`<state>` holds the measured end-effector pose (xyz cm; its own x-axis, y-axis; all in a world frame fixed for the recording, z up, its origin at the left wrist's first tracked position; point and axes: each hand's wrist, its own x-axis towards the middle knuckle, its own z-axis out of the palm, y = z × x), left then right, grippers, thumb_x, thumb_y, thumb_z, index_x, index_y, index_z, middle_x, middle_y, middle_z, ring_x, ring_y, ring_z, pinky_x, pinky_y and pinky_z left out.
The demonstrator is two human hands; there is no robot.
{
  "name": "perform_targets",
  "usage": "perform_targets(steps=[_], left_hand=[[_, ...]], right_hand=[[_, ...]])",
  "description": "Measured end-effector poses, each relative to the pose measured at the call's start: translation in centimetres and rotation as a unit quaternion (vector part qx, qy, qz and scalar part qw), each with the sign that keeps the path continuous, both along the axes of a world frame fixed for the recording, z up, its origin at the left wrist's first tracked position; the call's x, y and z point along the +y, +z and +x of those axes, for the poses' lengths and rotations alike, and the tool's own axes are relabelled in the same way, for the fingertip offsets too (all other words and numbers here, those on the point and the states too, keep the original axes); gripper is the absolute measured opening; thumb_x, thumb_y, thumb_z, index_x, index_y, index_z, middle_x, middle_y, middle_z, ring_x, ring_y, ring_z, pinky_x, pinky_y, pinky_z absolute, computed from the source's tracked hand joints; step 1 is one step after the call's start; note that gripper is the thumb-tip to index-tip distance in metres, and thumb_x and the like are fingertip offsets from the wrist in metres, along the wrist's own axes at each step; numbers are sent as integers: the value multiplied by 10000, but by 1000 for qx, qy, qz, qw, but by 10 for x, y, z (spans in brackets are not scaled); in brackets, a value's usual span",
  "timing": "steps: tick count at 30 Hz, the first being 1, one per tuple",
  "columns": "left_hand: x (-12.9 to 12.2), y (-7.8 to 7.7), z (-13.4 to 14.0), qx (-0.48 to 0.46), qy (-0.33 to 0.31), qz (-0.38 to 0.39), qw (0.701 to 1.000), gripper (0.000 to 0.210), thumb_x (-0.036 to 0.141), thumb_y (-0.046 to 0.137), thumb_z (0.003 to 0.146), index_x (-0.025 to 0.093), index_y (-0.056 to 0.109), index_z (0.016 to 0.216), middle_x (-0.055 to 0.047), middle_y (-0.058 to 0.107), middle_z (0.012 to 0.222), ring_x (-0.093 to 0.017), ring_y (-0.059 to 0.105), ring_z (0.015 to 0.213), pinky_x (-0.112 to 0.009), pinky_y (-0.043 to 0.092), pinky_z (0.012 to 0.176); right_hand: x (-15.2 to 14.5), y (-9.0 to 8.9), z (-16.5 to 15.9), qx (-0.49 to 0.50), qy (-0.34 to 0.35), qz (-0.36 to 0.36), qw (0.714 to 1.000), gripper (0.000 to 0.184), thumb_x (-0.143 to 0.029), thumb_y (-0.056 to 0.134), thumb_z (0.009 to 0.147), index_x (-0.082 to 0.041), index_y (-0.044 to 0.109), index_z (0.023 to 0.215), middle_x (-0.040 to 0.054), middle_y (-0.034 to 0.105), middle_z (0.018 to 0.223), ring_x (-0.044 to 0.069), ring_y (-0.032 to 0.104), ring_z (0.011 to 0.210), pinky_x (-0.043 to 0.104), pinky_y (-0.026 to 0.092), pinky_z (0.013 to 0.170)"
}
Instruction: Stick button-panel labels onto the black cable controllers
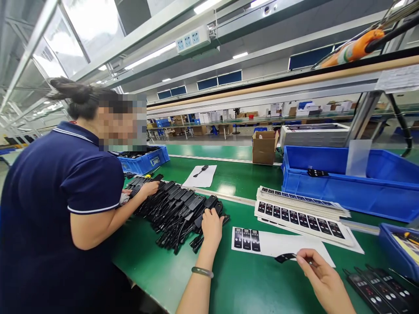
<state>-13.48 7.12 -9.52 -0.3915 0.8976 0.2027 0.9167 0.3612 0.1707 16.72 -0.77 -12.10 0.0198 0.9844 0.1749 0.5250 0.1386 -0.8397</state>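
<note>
My left hand [212, 226] is at the right end of a long pile of black corded devices [176, 198]. Its fingers are curled over one of the black devices [225, 219], partly hiding it. In my right hand [321, 272] a black sticker label [285, 257] is pinched by one end between thumb and fingers; it bends slightly in the air. Below it lies a white label sheet [278, 247] with three black labels at its left end, the rest bare backing. Several devices with labels on their faces [368, 288] lie in a row at the lower right.
Stacked label sheets [301, 218] lie behind the sheet. A large blue bin [347, 187] and a smaller blue bin [397, 248] stand at the right. A co-worker [62, 196] bends over the pile's left end. Farther back are a cardboard box [264, 148] and a blue crate [149, 161].
</note>
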Motion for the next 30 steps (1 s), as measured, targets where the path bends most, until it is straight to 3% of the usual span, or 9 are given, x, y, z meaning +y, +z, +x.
perform_targets(steps=[7, 14, 21, 23, 25, 27, 30], left_hand=[[0, 3, 4, -38, -21, 4, 999, 542, 515, 634, 777, 139, 441, 1116, -57, 431, 1070, -115, 467, 1032, -263, 567, 946], [-4, 6, 9, -136, -43, 4, 990, 561, 526, 613, 782, 150, 419, 1151, -59, 430, 1082, -109, 477, 1008, -268, 567, 947], [-9, 20, 12, -296, -65, 62, 951, 567, 545, 555, 795, 167, 395, 1186, -58, 425, 1093, -117, 464, 1035, -323, 532, 1028], [-13, 24, 21, -380, -97, 58, 918, 561, 559, 535, 797, 162, 406, 1173, -52, 441, 1046, -88, 479, 951, -260, 549, 948], [-19, 25, 38, -487, -137, 13, 863, 568, 590, 521, 792, 141, 432, 1128, -39, 462, 940, -49, 476, 804, -154, 534, 769], [-28, 22, 59, -598, -179, -64, 778, 587, 624, 510, 786, 125, 440, 1088, -25, 465, 850, -14, 432, 664, -77, 443, 596], [-48, 15, 90, -726, -208, -164, 635, 555, 577, 568, 776, 132, 413, 1071, -46, 489, 882, -1, 416, 612, -52, 404, 529]], right_hand=[[-5, 8, -8, 14, 26, 28, 999, 519, -605, 443, 819, -94, 501, 892, 65, 489, 834, 32, 489, 717, 52, 410, 642], [-7, 8, -7, 6, 14, 18, 1000, 505, -594, 441, 829, -98, 510, 898, 68, 493, 845, 43, 493, 732, 68, 411, 632], [-9, 19, -10, 25, 8, 22, 999, 520, -607, 432, 829, -95, 489, 894, 59, 464, 794, 27, 451, 630, 82, 402, 582], [-10, 24, -11, 38, 5, 23, 999, 510, -596, 422, 843, -93, 476, 907, 57, 456, 795, 21, 448, 615, 87, 408, 581], [-10, 29, -11, 49, 6, 28, 998, 508, -591, 410, 854, -89, 465, 914, 56, 447, 784, 20, 449, 606, 94, 411, 569], [-10, 33, -10, 61, 4, 33, 998, 507, -585, 402, 862, -86, 458, 927, 56, 444, 789, 20, 455, 609, 99, 419, 569], [-10, 34, -8, 80, -4, 27, 996, 494, -574, 396, 876, -89, 445, 954, 54, 440, 819, 11, 443, 587, 110, 413, 558]])
